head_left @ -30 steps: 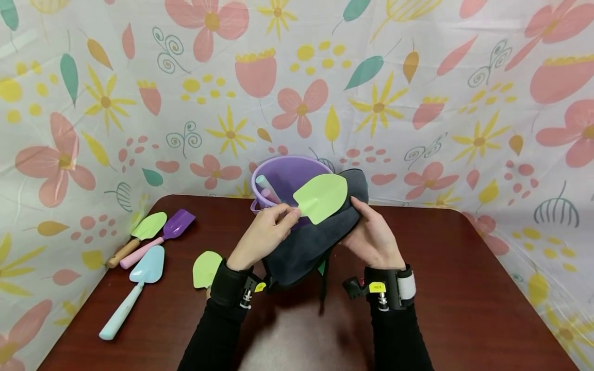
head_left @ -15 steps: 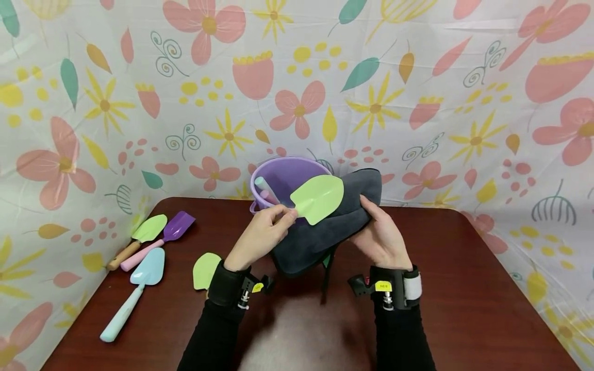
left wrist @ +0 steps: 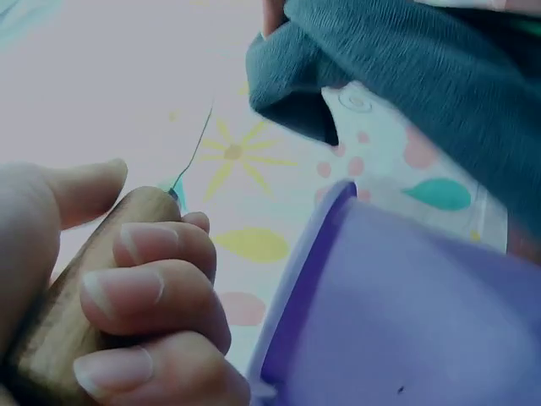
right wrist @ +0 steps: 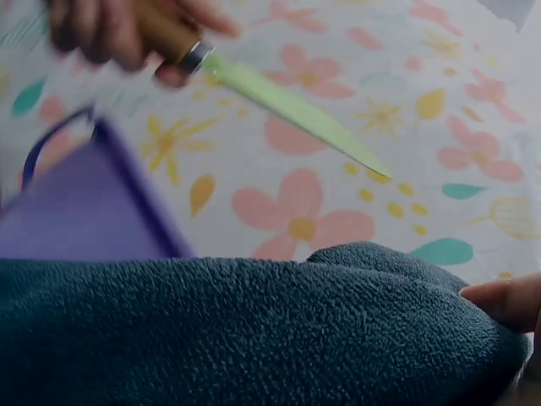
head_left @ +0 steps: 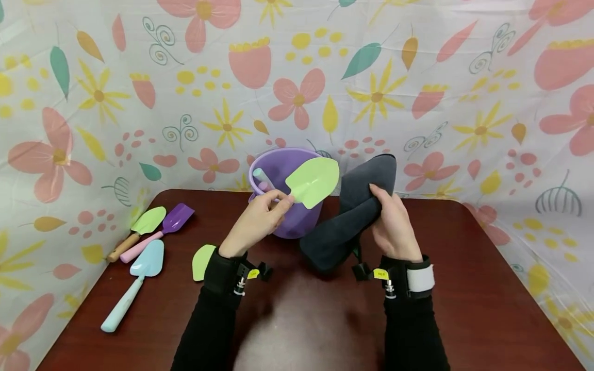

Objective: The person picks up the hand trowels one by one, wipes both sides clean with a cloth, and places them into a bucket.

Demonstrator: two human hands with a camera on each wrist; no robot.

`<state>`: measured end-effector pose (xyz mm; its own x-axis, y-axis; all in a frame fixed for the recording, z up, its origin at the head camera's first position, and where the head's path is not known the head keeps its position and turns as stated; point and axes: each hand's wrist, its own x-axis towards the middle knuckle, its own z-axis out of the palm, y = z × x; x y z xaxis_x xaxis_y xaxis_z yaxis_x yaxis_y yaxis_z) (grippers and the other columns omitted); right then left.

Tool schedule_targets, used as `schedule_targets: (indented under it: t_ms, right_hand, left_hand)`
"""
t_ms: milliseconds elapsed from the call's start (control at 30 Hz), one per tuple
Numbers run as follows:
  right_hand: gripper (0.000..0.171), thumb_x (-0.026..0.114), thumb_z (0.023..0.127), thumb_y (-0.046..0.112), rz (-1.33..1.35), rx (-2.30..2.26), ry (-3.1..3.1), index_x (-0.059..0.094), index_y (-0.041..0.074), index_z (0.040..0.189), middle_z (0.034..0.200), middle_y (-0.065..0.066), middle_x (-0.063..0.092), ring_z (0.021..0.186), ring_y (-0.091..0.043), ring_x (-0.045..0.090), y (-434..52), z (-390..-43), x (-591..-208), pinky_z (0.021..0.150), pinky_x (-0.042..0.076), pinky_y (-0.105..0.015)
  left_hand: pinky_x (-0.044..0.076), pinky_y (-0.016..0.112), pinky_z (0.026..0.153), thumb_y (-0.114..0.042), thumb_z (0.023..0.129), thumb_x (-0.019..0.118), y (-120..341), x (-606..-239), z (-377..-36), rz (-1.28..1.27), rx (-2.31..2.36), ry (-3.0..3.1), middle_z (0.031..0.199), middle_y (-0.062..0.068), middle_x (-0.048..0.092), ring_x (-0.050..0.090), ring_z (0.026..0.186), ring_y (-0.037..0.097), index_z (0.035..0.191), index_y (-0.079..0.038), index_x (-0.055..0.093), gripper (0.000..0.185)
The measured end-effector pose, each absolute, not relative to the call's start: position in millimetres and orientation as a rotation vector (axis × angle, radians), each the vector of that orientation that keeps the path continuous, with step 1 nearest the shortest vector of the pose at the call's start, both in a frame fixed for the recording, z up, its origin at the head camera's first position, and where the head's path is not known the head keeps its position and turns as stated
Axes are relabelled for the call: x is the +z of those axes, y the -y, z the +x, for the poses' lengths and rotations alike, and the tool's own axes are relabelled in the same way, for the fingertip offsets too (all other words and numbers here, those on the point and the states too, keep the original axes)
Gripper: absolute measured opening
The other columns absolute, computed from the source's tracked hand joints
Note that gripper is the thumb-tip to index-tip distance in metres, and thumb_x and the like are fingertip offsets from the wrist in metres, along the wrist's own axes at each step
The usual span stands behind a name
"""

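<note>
Over the bucket [head_left: 297,216], green trowel [head_left: 313,180] blade points up-right.

the purple bucket [head_left: 290,206] stands at the back middle of the brown table [head_left: 487,288], close against the flowered backdrop [head_left: 417,77], so there is little room to pass behind it. just above its rim the left hand [head_left: 255,224] holds a green trowel [head_left: 313,180], and right of the bucket the right hand [head_left: 394,226] grips a dark grey cloth [head_left: 352,216]; these crowd the bucket's mouth and right flank. left of the bucket lies bare tabletop, then a green blade [head_left: 201,262], and farther left a blue trowel [head_left: 134,283], a purple scoop [head_left: 162,229] and a second green trowel [head_left: 139,231]. in front of the bucket, and far right of it, the table is bare.
</note>
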<state>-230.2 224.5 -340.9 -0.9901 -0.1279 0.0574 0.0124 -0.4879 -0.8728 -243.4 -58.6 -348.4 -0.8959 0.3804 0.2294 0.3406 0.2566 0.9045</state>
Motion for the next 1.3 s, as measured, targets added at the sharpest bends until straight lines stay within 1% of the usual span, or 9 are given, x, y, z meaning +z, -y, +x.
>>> schedule_targets:
  t_ms: [200,367,467,600,700,867,967,1100,1300]
  right_hand:
    - [0.057,0.047,0.103,0.037,-0.160,-2.348,-2.003,0.024,0.010,0.147,0.137,-0.010,0.035,0.119,-0.026,0.046,-244,-238,-328,0.093,0.045,-0.030]
    - [0.061,0.040,0.104,0.043,-0.148,-1.994,-2.361,0.021,0.009,0.152,0.140,-0.015,0.035,0.116,-0.029,0.049,-265,-245,-324,0.091,0.045,-0.033]
    - [0.067,0.036,0.105,0.043,-0.155,-1.753,-2.515,0.011,0.009,0.156,0.153,-0.020,0.024,0.131,-0.035,0.039,-273,-250,-324,0.102,0.037,-0.045]
    - [0.066,0.035,0.107,0.038,-0.161,-1.530,-2.603,0.007,0.004,0.156,0.156,-0.027,0.017,0.137,-0.043,0.029,-277,-260,-326,0.107,0.029,-0.055]
    - [0.063,0.035,0.107,0.034,-0.134,-1.398,-2.656,0.012,-0.001,0.153,0.152,-0.030,0.023,0.134,-0.045,0.033,-277,-268,-330,0.105,0.031,-0.056]
    - [0.054,0.036,0.107,0.027,-0.068,-1.192,-2.749,0.024,-0.009,0.146,0.143,-0.036,0.032,0.127,-0.050,0.038,-274,-282,-343,0.099,0.036,-0.058]
    - [0.054,0.037,0.106,0.026,-0.025,-1.073,-2.790,0.026,-0.011,0.145,0.141,-0.037,0.033,0.126,-0.052,0.038,-268,-289,-354,0.097,0.037,-0.058]
    - [0.050,0.038,0.105,0.026,0.020,-0.953,-2.830,0.036,-0.010,0.139,0.134,-0.037,0.041,0.117,-0.051,0.045,-258,-296,-367,0.089,0.042,-0.055]
    - [0.042,0.037,0.103,0.025,0.105,-0.831,-2.846,0.046,-0.007,0.128,0.123,-0.034,0.050,0.105,-0.047,0.053,-255,-300,-388,0.078,0.045,-0.051]
  left_hand:
    - [0.041,0.035,0.073,-0.044,0.092,0.067,68,-330,-260,0.602,1.515,-2.622,0.082,0.000,0.047,0.056,0.082,0.015,0.112,-0.011,0.044,0.045]
    - [0.040,0.033,0.069,-0.038,0.095,0.063,71,-313,-277,0.571,1.270,-2.727,0.078,0.004,0.042,0.050,0.072,0.020,0.108,-0.008,0.040,0.040]
    - [0.039,0.028,0.060,-0.032,0.095,0.061,68,-305,-291,0.595,1.118,-2.800,0.070,0.002,0.043,0.053,0.063,0.017,0.090,-0.008,0.043,0.031]
    - [0.032,0.026,0.047,-0.027,0.092,0.059,58,-296,-309,0.624,0.823,-2.919,0.051,-0.003,0.036,0.048,0.046,0.014,0.059,-0.012,0.038,0.042]
    - [0.036,0.029,0.052,-0.027,0.091,0.058,49,-290,-317,0.597,0.574,-2.984,0.050,-0.004,0.039,0.050,0.050,0.017,0.052,-0.015,0.040,0.044]
    - [0.047,0.038,0.076,-0.030,0.093,0.059,32,-283,-322,0.522,0.279,-2.982,0.078,0.005,0.059,0.060,0.082,0.024,0.068,-0.012,0.050,0.032]
    - [0.048,0.042,0.083,-0.028,0.092,0.061,22,-282,-323,0.501,0.228,-2.944,0.098,0.012,0.064,0.061,0.095,0.030,0.082,-0.007,0.059,0.024]
    - [0.048,0.043,0.085,-0.025,0.090,0.065,12,-284,-325,0.478,0.179,-2.913,0.112,0.014,0.065,0.060,0.102,0.030,0.099,-0.005,0.067,0.022]
    - [0.047,0.040,0.086,-0.016,0.092,0.056,0,-301,-338,0.452,0.037,-2.849,0.117,0.012,0.064,0.059,0.103,0.026,0.105,-0.007,0.068,0.020]
